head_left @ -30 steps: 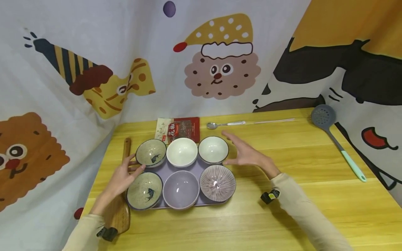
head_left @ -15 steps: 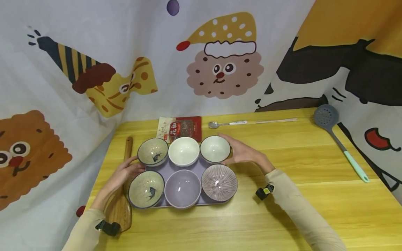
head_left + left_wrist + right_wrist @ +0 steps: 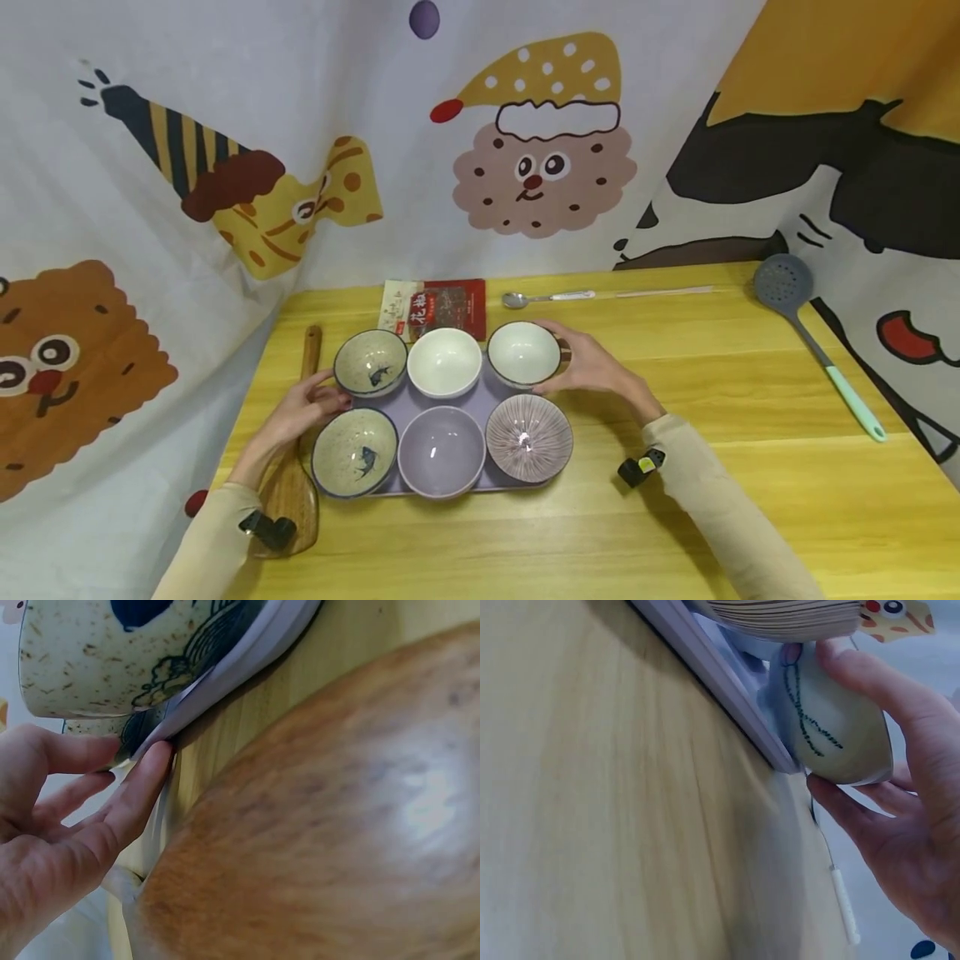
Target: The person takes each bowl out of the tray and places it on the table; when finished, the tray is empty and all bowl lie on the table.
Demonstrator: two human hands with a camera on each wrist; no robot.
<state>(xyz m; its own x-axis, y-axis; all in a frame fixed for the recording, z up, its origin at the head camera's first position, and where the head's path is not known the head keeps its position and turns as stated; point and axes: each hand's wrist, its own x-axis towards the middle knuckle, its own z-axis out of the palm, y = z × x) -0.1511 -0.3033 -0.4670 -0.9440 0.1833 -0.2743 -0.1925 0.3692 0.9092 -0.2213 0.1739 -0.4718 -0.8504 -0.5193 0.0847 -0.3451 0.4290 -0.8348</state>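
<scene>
Six bowls sit on one lilac tray [image 3: 450, 398] on a yellow wooden table [image 3: 675, 500] before cartoon curtains. The right hand [image 3: 592, 367] cups the back-right white bowl [image 3: 523, 353]; the left hand [image 3: 303, 410], fingers relaxed, touches the tray's left edge.

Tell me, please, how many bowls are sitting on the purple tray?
6. Back row: fish bowl left, white bowl middle, dark-rimmed white bowl right. Front row: fish bowl left, purple bowl middle, striped bowl right. None seems hidden.

Yellow wooden table [image 3: 750, 500]. At its far edge lie a red spice packet [image 3: 437, 307] and a metal spoon [image 3: 546, 297]; a grey slotted spatula [image 3: 813, 337] with mint handle lies at right. A cartoon-printed cloth backdrop [image 3: 150, 167] hangs behind and beside.
</scene>
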